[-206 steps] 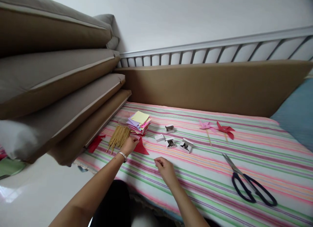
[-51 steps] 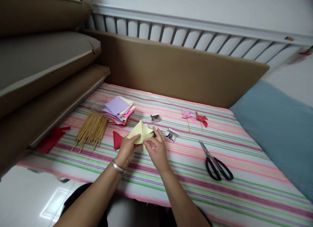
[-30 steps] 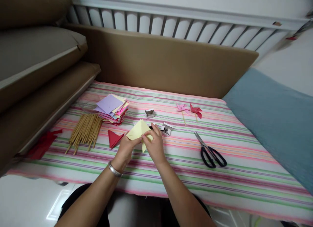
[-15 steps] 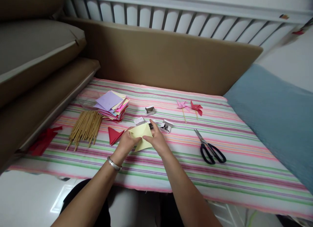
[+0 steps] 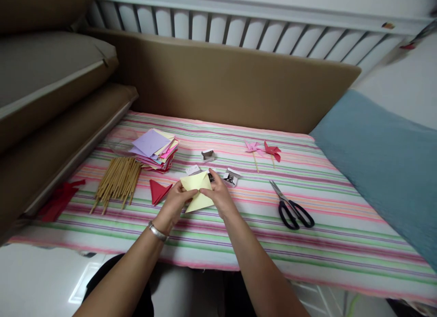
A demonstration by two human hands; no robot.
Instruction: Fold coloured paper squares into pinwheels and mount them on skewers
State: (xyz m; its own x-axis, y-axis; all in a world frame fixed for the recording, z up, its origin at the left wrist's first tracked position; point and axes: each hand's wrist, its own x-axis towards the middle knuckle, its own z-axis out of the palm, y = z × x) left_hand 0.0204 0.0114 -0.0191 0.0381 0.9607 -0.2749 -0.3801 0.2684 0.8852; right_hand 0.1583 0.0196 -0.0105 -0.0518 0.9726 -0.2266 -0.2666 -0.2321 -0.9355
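Observation:
Between my two hands is a pale yellow sheet of paper [image 5: 199, 202], creased, with its corners standing out. My left hand [image 5: 175, 201] pinches its left side, thumb on top. From the right, my right hand [image 5: 218, 194] grips it, with the thumb near the middle of the sheet. The fingers beneath are partly hidden. Just left of my left hand lies a folded red paper [image 5: 159, 192]. Beyond the yellow paper stand small white boxes, one of them a box [image 5: 231, 177] with dark metal bits inside, another an open box [image 5: 207, 156].
Black-handled scissors [image 5: 292, 208] lie to the right. Farther back are a pink pinwheel [image 5: 253, 147] and a red pinwheel [image 5: 272, 150]. On the left are a bundle of thin sticks [image 5: 118, 183], a stack of coloured paper [image 5: 150, 143] and red strips [image 5: 59, 201]. A striped cloth [image 5: 327, 244] covers the surface.
The view has shifted slightly. Both hands keep hold of the yellow paper, which has hardly moved; the right fingers have drawn in a little closer to it.

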